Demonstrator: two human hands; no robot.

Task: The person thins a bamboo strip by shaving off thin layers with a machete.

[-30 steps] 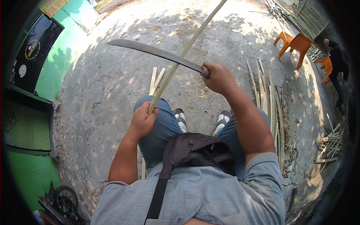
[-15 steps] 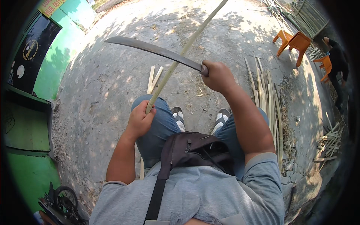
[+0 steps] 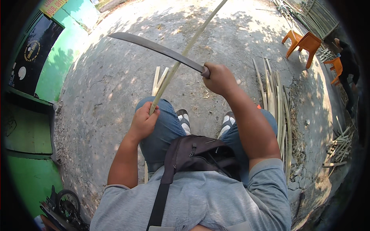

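My left hand point(image 3: 144, 121) is wrapped round the lower end of a long pale bamboo strip point(image 3: 194, 39), just above my left knee. The strip slants up and away to the right, past the top edge of the view. In my right hand point(image 3: 220, 79) is the handle of a machete point(image 3: 154, 47) with a long, slightly curved grey blade. Its blade crosses over the strip, near the handle end, and seems to touch it there. The tip points to the far left. Below the blade, the ends of two light strips point(image 3: 157, 79) show beyond my left knee.
A bundle of bamboo strips point(image 3: 279, 104) lies right of my right leg. Orange plastic stools point(image 3: 308, 44) stand at the far right, near a person in dark clothes point(image 3: 348, 69). Short offcuts point(image 3: 341, 148) are piled at right. A motorcycle point(image 3: 63, 208) stands lower left, beside a green wall point(image 3: 29, 181).
My right hand has shifted a little left and toward me, drawing the machete lower along the strip. The strip's far end has tilted slightly left. My left hand keeps its hold.
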